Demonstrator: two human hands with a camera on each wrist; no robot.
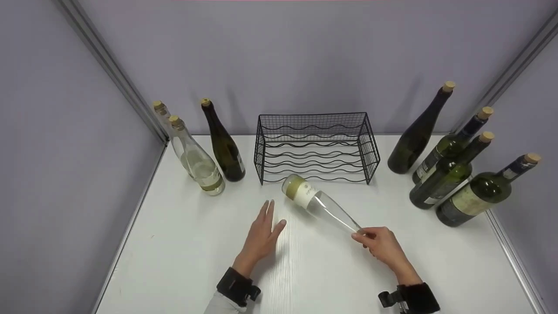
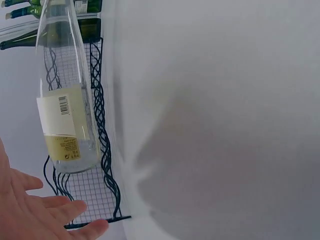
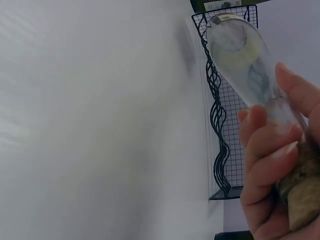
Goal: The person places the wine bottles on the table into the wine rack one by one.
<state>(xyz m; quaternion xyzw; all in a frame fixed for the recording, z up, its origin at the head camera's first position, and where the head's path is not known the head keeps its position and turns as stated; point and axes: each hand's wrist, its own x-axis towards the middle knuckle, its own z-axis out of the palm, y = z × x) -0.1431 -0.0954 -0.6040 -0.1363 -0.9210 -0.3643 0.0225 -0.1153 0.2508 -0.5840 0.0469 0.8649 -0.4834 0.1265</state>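
My right hand (image 1: 382, 246) grips a clear glass bottle (image 1: 329, 209) by its neck, with fingers curled round the glass near the cork (image 3: 305, 202). The bottle is tilted, its base pointing up and left toward the rack, and a white and gold label (image 2: 62, 120) wraps its lower part. My left hand (image 1: 260, 235) is held just left of the bottle's base with its fingers extended and nothing in its grasp. Just beyond the bottle's base stands a black wire rack (image 1: 316, 148) with wavy rails and no bottles on it.
To the left stand two clear corked bottles (image 1: 202, 168) and a dark bottle (image 1: 226, 152). On the right are several dark green corked bottles (image 1: 473, 196). Grey panels (image 1: 314, 56) enclose the white table (image 1: 174, 261) at the back and sides.
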